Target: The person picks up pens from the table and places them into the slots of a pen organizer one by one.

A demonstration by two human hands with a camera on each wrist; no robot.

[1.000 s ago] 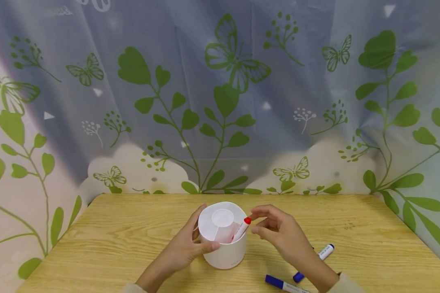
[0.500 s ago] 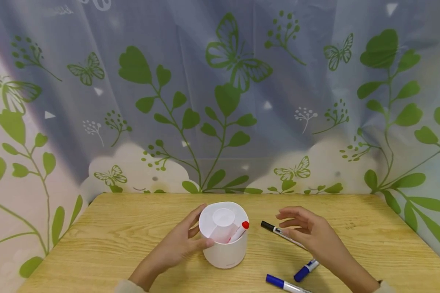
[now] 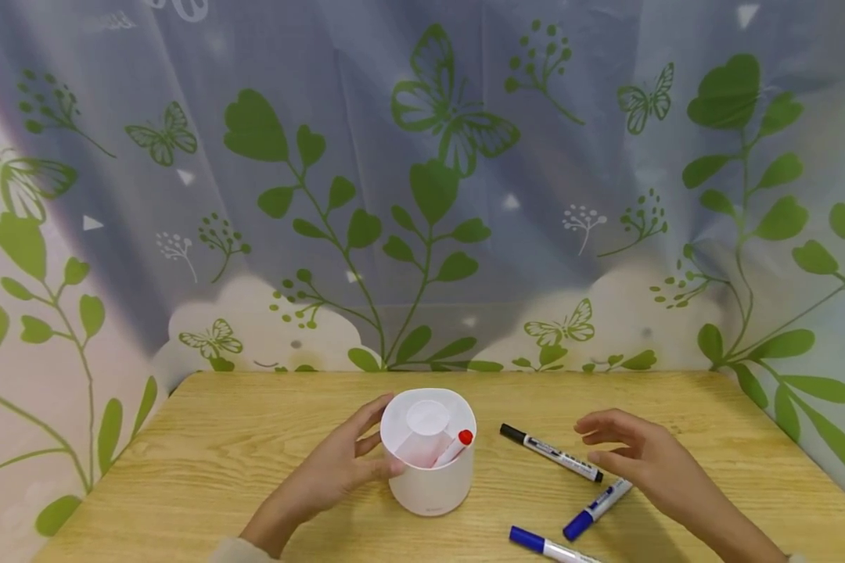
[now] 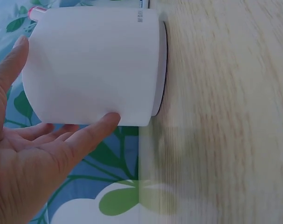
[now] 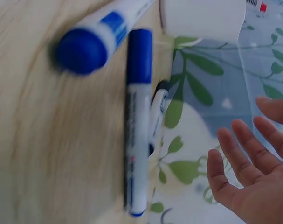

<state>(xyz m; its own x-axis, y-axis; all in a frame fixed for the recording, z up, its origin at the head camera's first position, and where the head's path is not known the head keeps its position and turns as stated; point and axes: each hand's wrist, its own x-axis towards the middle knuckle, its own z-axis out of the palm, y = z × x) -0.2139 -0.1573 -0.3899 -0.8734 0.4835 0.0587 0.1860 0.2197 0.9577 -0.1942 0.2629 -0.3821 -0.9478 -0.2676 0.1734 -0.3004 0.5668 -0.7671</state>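
Observation:
On the wooden table stands a white round pen holder [image 3: 431, 491] with a raised round middle and divided compartments. A red-capped marker [image 3: 454, 450] leans inside it against the right rim, cap up. My left hand [image 3: 327, 477] holds the holder's left side, thumb at the near rim and fingers round the far side. In the left wrist view a fingertip [image 4: 112, 117] lies on its white wall. My right hand [image 3: 651, 457], bare of any object, hovers at the right with relaxed fingers. Nearest to it lie a black marker [image 3: 552, 453] and a blue-capped marker [image 3: 597, 510].
A second blue-capped marker [image 3: 545, 546] lies at the table's near edge, partly cut off by the frame. Behind the wooden table [image 3: 253, 438] hangs a curtain [image 3: 352, 156] with green leaves and butterflies.
My right hand has drawn back rightward from the red marker, uncovering the black marker. The red marker has tipped slightly lower in the holder. The left hand stays at the holder.

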